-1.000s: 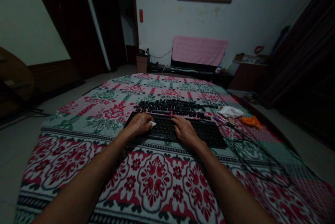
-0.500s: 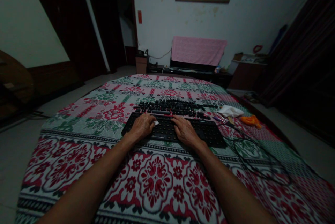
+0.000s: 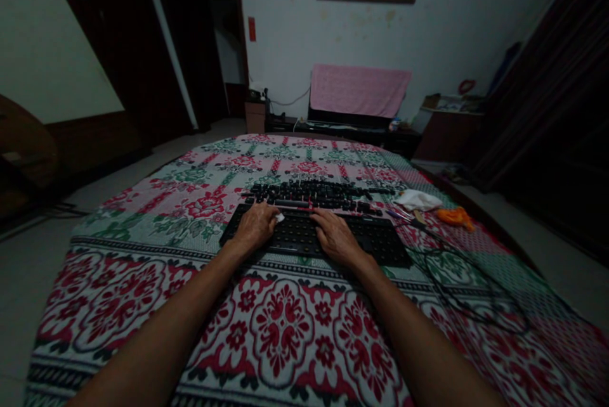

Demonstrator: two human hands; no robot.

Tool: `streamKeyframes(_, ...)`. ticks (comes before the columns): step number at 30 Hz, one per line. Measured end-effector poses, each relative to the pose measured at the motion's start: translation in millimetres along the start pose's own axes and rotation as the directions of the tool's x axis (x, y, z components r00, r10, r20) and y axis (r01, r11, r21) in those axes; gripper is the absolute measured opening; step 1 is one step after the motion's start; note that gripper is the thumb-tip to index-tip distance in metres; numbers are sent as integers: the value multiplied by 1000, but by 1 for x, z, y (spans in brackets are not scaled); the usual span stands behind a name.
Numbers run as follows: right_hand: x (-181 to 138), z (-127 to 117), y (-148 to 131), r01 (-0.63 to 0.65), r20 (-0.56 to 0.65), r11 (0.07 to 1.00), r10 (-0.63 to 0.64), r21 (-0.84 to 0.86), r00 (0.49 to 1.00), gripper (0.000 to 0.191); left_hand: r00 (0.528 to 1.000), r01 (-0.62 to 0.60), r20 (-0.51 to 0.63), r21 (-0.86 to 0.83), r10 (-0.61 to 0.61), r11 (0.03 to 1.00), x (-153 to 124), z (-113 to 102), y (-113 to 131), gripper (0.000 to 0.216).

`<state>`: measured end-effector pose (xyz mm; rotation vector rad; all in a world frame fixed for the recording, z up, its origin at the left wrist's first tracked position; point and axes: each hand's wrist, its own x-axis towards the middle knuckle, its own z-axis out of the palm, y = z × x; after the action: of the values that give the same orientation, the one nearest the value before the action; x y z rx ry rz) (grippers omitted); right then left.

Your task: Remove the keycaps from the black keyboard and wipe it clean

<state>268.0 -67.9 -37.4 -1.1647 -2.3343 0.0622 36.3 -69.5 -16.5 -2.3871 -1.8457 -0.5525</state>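
Note:
A black keyboard (image 3: pixel 297 239) with its keycaps off lies across the patterned cloth in front of me. Over its left part, my left hand (image 3: pixel 257 226) is closed on a small white wipe (image 3: pixel 280 217), which pokes out by the thumb and touches the key bed. My right hand (image 3: pixel 334 236) rests on the middle of the keyboard, fingers stretched toward its far edge, holding nothing that I can see. Just beyond the keyboard, many loose black keycaps (image 3: pixel 314 190) are spread out, with a long spacebar (image 3: pixel 292 203) nearest.
Right of the keycaps lie a white cloth (image 3: pixel 419 200), an orange cloth (image 3: pixel 455 217) and a few slim tools (image 3: pixel 404 217). A black cable (image 3: pixel 469 290) loops over the bedspread (image 3: pixel 285 331) on the right. A pink towel (image 3: pixel 359 90) hangs at the far wall.
My left hand has slid slightly left along the keyboard with the white wipe. The right hand stays in about the same place.

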Motion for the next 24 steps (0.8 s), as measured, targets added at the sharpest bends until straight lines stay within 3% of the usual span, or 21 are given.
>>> streamKeyframes(3,0,-2,-1,-3,9,1000,3,-1,1000,37,995,64,-73,40,-60,997,2,4,-7,25)
streamKeyframes(8,0,-2,-2,-8,13,1000,8,5,1000,38,972,147,-172,-78,-159,986,3,0,-22,25)
streamKeyframes(17,1,-1,-1,2,13,1000,-2,-11,1000,37,993,-97,-74,-9,96,995,5,10,-4,26)
streamKeyframes(20,1,-2,-1,-5,15,1000,5,-9,1000,37,997,-35,-73,17,36,999,5,10,-15,28)
streamKeyframes(24,1,-2,-2,-8,15,1000,8,-10,1000,37,984,63,-164,4,-62,998,5,8,-28,27)
